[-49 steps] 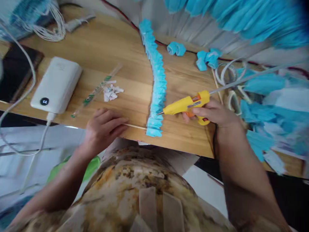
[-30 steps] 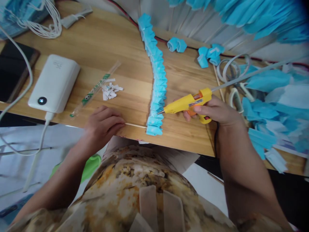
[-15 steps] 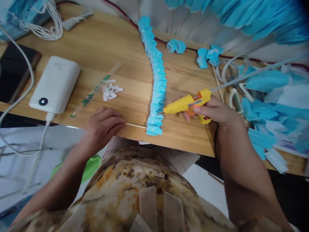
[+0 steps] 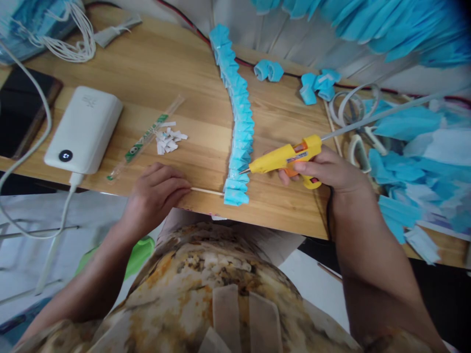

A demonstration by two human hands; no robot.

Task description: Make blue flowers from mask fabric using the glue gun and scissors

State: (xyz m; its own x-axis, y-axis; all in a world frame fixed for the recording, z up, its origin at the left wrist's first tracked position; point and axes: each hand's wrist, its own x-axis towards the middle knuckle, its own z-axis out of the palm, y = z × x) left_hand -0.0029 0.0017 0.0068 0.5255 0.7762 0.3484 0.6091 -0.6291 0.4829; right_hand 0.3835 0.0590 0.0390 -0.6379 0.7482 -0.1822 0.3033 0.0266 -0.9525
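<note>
left hand (image 4: 157, 190) (nine o'clock): fingertips pinch thin stick (image 4: 206, 191) reaching pleated blue strip (image 4: 242, 115), which runs twelve toward six. right hand (image 4: 336, 171) (three o'clock): wrapped round yellow glue gun (image 4: 283, 157). vs. previous frame: strip's near end shifted slightly toward three; gun unmoved.

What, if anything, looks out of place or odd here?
The blue pieces on the right lie in a loose, overlapping jumble, untidy compared with the ordered blue strip. The white scraps sit in a scattered heap. Nothing looks clearly damaged.
</note>
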